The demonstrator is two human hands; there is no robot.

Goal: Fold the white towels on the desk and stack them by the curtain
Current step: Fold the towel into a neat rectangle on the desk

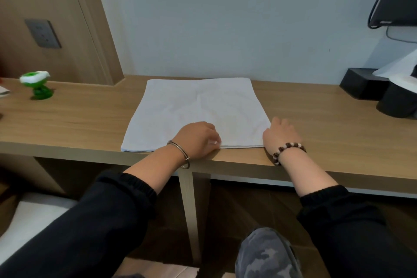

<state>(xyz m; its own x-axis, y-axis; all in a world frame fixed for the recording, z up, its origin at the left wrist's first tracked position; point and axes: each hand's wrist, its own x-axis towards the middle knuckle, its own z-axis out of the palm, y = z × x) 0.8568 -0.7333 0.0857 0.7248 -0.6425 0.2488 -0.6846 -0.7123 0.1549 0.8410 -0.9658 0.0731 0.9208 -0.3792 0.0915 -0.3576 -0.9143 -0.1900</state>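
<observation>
Toy [37,86], green, stands far left on the worktop [79,119], well apart from the white towel [198,106]. That towel lies flat mid-worktop and stretches away from both hands toward the wall, its wider span running left to right. Left hand [198,140] sits at the middle of the near hem, fingers curled, pinching it. Right hand [279,135] meets the near right corner, fingers curled; whether it grips cannot be told. Both are equally near.
</observation>
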